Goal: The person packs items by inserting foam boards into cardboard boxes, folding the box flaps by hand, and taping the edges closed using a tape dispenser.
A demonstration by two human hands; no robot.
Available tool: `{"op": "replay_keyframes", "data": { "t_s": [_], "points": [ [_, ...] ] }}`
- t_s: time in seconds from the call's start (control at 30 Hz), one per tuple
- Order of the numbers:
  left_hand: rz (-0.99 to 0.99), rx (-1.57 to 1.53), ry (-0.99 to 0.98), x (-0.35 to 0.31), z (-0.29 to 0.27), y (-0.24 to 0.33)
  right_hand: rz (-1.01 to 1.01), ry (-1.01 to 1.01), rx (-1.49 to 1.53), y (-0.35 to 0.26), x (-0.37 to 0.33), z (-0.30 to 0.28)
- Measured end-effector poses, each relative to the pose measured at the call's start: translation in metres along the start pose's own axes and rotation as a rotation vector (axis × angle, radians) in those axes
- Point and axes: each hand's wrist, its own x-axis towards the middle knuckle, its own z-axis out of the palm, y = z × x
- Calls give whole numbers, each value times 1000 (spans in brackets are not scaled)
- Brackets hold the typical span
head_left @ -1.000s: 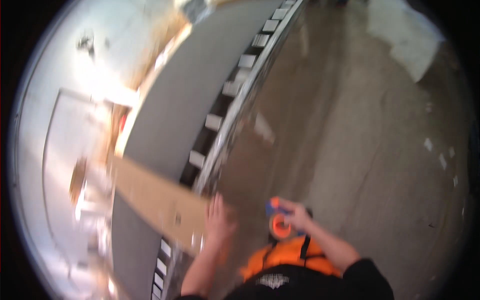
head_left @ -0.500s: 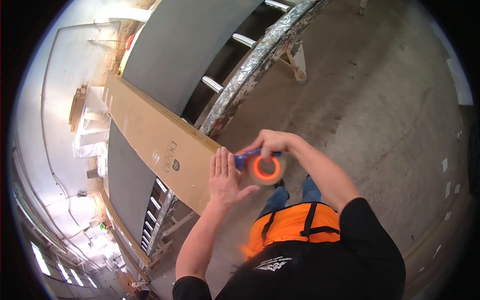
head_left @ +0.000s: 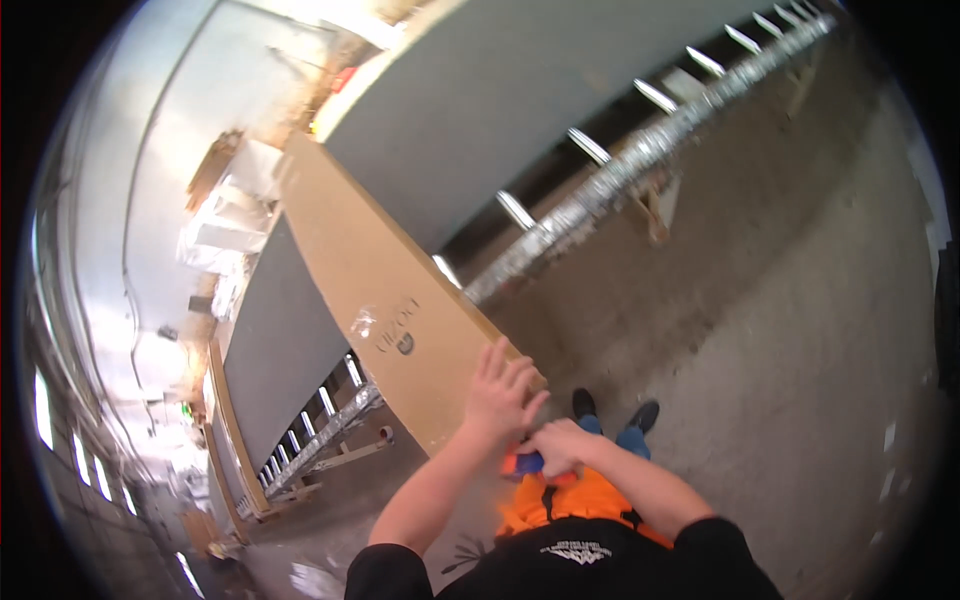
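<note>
A long brown cardboard box (head_left: 372, 262) stretches from the far left toward me, its near end overhanging the roller table. On the top face near that end rests my left hand (head_left: 500, 392), fingers extended and holding nothing. Closed around a blue and orange tape dispenser (head_left: 527, 463) is my right hand (head_left: 560, 446), just below the box's near end and close to my left hand. The dispenser is partly hidden by my fingers and blurred, and its tape roll is hard to make out.
The roller conveyor (head_left: 600, 195) has a foil-wrapped rail and a dark grey sheet (head_left: 470, 110) on top. Its legs stand on the concrete floor (head_left: 760, 400). White wrapped packages (head_left: 235, 215) lie by the wall at the left. My shoes (head_left: 645, 415) show beyond my hands.
My right hand has brought the tape dispenser down and toward me, below the box's end. My left hand stays on the box top. The whole view has shifted and turned.
</note>
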Motion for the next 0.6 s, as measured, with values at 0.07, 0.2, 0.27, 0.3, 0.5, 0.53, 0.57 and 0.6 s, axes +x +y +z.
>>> {"op": "replay_keyframes", "data": {
  "t_s": [0.07,0.2,0.27,0.3,0.5,0.53,0.57,0.6],
  "points": [
    [38,-90,67,-1,-3,5,11,189,181,31,-22,8],
    [-88,-199,158,-15,-17,-2,408,362,132,51,-81,-27],
    [-244,-293,280,-21,-14,-5,515,467,-37,77,-113,-29],
    [-260,-291,314,-32,-9,-11,628,435,-100,75,-126,-38],
    [-739,-36,555,-99,-36,-55,926,825,119,147,-237,-30],
    [-897,-221,742,-125,-37,-70,938,912,194,161,-252,-23],
    [-1125,-296,765,-151,-36,-83,886,978,362,179,-266,-15],
    [-1356,-366,787,-177,-30,-96,827,1029,534,202,-280,-8]
  ]
}}
